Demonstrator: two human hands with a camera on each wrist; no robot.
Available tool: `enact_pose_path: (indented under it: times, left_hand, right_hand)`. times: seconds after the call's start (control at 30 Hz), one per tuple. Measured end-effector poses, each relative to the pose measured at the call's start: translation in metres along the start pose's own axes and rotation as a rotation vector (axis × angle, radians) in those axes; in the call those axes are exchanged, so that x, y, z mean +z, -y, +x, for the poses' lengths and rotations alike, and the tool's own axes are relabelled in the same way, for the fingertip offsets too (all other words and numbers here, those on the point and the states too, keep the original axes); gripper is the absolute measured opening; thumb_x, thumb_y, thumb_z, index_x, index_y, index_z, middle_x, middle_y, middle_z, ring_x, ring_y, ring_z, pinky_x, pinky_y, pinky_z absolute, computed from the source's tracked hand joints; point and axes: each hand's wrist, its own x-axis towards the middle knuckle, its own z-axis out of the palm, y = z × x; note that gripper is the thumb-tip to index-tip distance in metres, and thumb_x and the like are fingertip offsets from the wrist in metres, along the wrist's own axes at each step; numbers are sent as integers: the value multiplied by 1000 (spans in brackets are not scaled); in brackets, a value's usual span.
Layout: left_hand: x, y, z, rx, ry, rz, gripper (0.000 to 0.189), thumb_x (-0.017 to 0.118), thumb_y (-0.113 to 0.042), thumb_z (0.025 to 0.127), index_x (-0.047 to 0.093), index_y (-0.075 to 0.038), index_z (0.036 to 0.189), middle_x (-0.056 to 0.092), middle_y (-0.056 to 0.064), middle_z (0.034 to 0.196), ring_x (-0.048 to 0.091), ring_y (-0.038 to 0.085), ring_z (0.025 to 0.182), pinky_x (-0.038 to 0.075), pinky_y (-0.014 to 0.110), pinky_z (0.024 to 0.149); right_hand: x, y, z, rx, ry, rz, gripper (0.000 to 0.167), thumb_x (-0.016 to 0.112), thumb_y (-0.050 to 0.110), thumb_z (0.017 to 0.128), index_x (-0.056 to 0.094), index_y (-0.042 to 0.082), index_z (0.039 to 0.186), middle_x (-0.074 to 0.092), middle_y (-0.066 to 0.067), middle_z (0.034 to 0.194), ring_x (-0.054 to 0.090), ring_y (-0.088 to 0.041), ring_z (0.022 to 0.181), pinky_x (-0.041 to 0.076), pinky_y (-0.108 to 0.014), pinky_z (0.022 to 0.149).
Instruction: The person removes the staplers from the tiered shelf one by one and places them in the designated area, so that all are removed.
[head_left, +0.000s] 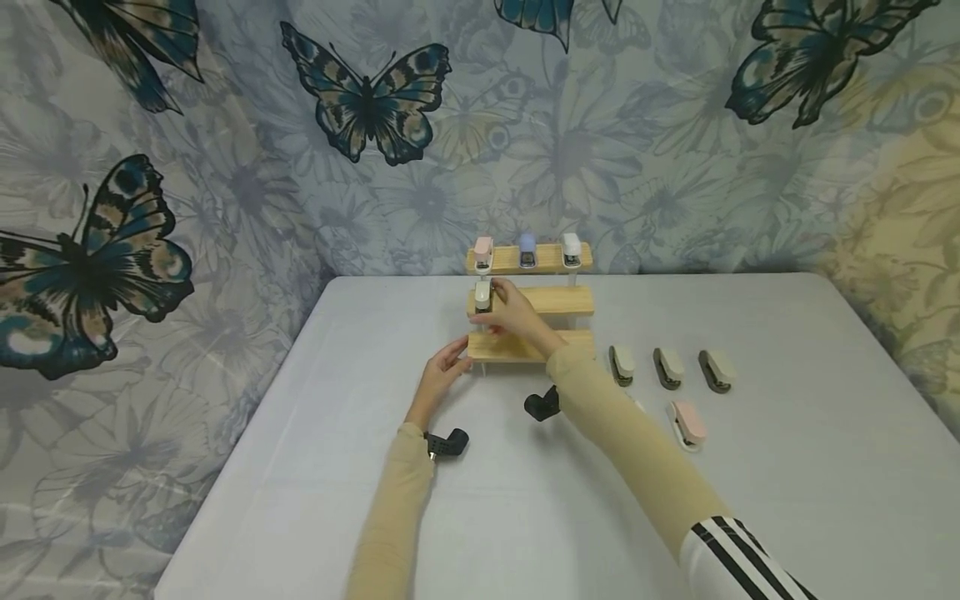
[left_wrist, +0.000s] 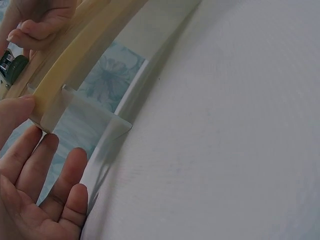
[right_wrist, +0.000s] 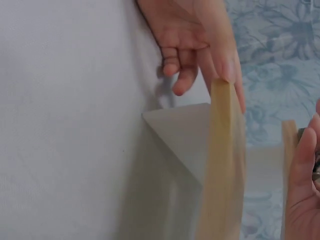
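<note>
A three-tier wooden shelf stand (head_left: 555,302) with pale translucent supports stands at the table's back. At its left end, my left hand (head_left: 441,377) pinches the lowest board (left_wrist: 57,70), thumb on top and fingertips beneath. My right hand (head_left: 517,315) reaches over the middle board and grips a small cream stapler (head_left: 482,293) with a dark green base (left_wrist: 19,66) at that board's left end. The stapler stands upright, its front facing me. On the top board sit a pink stapler (head_left: 483,251), a blue stapler (head_left: 527,249) and a white stapler (head_left: 572,248).
Right of the stand, three cream-and-dark-green staplers (head_left: 667,367) lie in a row on the white table (head_left: 300,500). A pink stapler (head_left: 687,423) lies nearer me, beside my right sleeve (head_left: 622,433). A patterned wall (head_left: 420,208) rises right behind the stand.
</note>
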Motion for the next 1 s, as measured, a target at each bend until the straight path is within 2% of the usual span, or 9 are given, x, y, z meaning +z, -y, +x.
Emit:
enact_pose_path:
  times: [0.2, 0.27, 0.43, 0.67, 1.0]
  left_hand:
    - [2, -21, -7, -11, 22, 6, 46, 57, -13, 89, 42, 2, 130, 43, 14, 132, 55, 18, 89, 44, 29, 79]
    - [2, -25, -9, -9, 29, 11, 45, 56, -11, 89, 42, 3, 130, 43, 15, 132, 55, 22, 91, 44, 28, 79]
    - [2, -25, -8, 6, 33, 1, 45, 56, -9, 89, 42, 5, 129, 43, 16, 131, 54, 30, 94, 44, 35, 82]
    - [2, -25, -8, 17, 32, -5, 45, 56, -9, 89, 41, 6, 129, 43, 17, 131, 55, 18, 90, 44, 41, 83]
    - [2, -26, -8, -5, 35, -2, 46, 56, -10, 89, 40, 5, 130, 41, 16, 132, 55, 13, 90, 43, 40, 85]
  right_hand:
    - [4, -4, 1, -17, -31, 10, 79, 71, 14, 78, 21, 5, 139, 26, -15, 142, 58, -16, 52, 53, -31, 55]
    - [4, -3, 2, -16, -41, 19, 76, 69, 12, 79, 23, 4, 139, 26, -16, 142, 58, -15, 51, 53, -30, 54]
    - [6, 0, 0, -4, -67, 44, 72, 68, 10, 80, 25, 3, 137, 27, -16, 141, 58, -13, 50, 52, -28, 52]
    - [8, 0, -1, -2, -105, 101, 70, 68, 6, 80, 28, 5, 136, 26, -16, 141, 57, -12, 49, 51, -26, 50]
    - [4, -5, -8, -21, -135, 138, 68, 69, 2, 77, 32, 6, 134, 32, -14, 140, 56, -12, 48, 52, -27, 51]
